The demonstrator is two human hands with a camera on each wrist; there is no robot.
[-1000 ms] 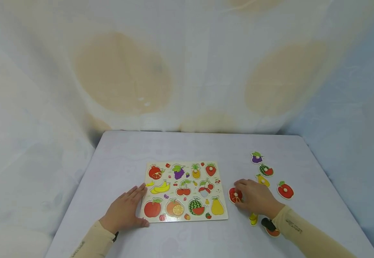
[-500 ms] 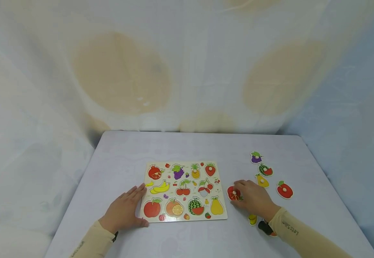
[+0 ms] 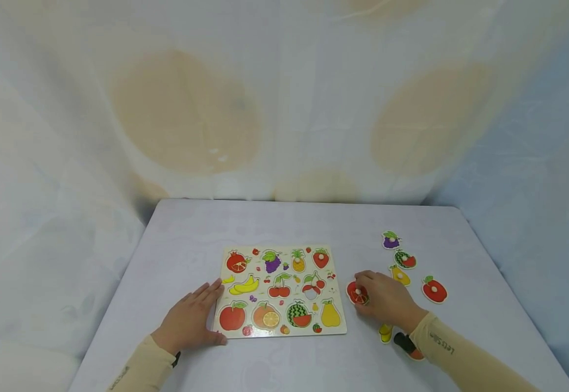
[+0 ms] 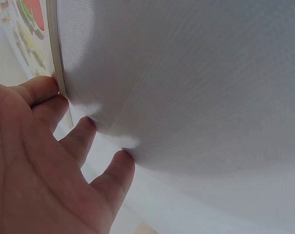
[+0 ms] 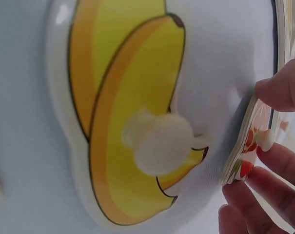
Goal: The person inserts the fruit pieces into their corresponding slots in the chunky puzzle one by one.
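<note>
My right hand (image 3: pixel 387 298) grips a red pomegranate puzzle piece (image 3: pixel 356 293) by its edges, just right of the fruit puzzle board (image 3: pixel 284 336). In the right wrist view the thumb is at one edge of the pomegranate piece (image 5: pixel 254 131), and fingertips touch its white knob and opposite edge. My left hand (image 3: pixel 191 316) rests at the board's left edge with fingers spread. In the left wrist view, fingertips of the left hand (image 4: pixel 45 131) touch the board's side (image 4: pixel 55 48) and the cloth. A banana piece with a white knob (image 5: pixel 132 112) lies close to the right wrist camera.
Right of the board lie loose knobbed pieces: grapes (image 3: pixel 390 240), watermelon (image 3: pixel 404 259), pear (image 3: pixel 399 275) and red apple (image 3: pixel 434 289). An orange piece (image 3: pixel 415 355) is partly covered by the right wrist's black camera (image 3: pixel 404 343). Strawberry (image 3: pixel 320 258) and pineapple (image 3: pixel 298 261) pieces sit in the board.
The right fingers have shifted slightly around the pomegranate piece, which stays beside the board. The left hand and the board keep their places.
</note>
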